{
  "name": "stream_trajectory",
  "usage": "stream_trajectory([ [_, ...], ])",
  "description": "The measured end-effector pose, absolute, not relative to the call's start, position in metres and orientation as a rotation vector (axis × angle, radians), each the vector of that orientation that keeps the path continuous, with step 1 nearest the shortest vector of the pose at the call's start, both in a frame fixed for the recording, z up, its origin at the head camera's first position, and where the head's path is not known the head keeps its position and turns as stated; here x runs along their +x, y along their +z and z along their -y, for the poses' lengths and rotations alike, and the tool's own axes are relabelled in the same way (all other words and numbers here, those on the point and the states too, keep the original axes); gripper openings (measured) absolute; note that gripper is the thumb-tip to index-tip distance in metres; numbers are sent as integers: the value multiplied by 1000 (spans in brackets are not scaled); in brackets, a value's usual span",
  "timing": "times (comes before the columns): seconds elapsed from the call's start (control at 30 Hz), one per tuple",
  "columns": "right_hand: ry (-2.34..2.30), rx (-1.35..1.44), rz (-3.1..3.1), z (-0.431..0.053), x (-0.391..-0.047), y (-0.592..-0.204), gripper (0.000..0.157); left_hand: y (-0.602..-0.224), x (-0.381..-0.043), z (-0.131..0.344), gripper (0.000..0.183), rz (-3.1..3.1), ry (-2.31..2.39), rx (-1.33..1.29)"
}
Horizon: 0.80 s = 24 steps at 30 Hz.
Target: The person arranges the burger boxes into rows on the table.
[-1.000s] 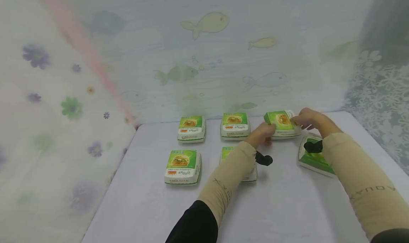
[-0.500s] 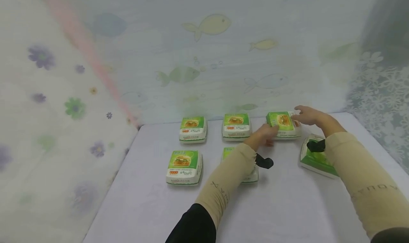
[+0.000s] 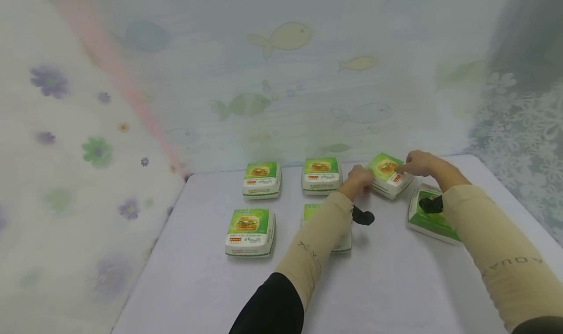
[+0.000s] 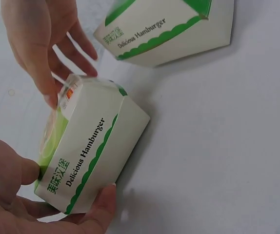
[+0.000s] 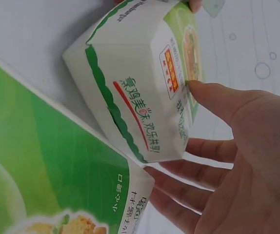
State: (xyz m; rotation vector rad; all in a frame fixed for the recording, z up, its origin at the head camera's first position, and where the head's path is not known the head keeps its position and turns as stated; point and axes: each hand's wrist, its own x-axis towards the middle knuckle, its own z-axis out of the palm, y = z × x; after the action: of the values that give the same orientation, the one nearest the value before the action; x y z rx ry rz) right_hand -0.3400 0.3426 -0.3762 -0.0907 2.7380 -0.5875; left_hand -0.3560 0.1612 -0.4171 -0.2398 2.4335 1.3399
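Observation:
Both hands hold one green-and-white cardboard hamburger box point(image 3: 389, 175) at the back right of the table, turned at an angle to the other boxes. My left hand point(image 3: 358, 180) grips its left end; in the left wrist view its thumb and fingers are around that end. On the opposite side, my right hand point(image 3: 423, 164) has its thumb on the lid and its fingers along the side, as the right wrist view shows. Just right of it lies another hamburger box point(image 3: 428, 219), greener on its visible side and partly covered by my right forearm.
Left of my hands stand two back-row boxes point(image 3: 262, 180) and a front-left box point(image 3: 249, 232). My left forearm partly hides a front-middle box point(image 3: 311, 211). A fish-patterned curtain point(image 3: 281, 80) hangs behind the white table point(image 3: 198, 285).
The held box has turned clockwise, its printed white edge swinging from the right towards me. My right hand's fingers loosened half a second ago and now hold it again.

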Motion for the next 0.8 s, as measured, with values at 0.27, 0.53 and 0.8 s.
stream_trajectory([
  [0.27,-540,-72,-2756,-345,-339,-369,67,-412,-352,-163,51,-2439,1269,-255],
  [0.53,-599,-125,-2753,-349,-343,-375,63,-415,-333,-168,48,-2195,1438,-226],
  [0.8,-607,-127,-2720,-343,-345,-381,61,-418,-337,-166,52,-2185,1433,-245],
])
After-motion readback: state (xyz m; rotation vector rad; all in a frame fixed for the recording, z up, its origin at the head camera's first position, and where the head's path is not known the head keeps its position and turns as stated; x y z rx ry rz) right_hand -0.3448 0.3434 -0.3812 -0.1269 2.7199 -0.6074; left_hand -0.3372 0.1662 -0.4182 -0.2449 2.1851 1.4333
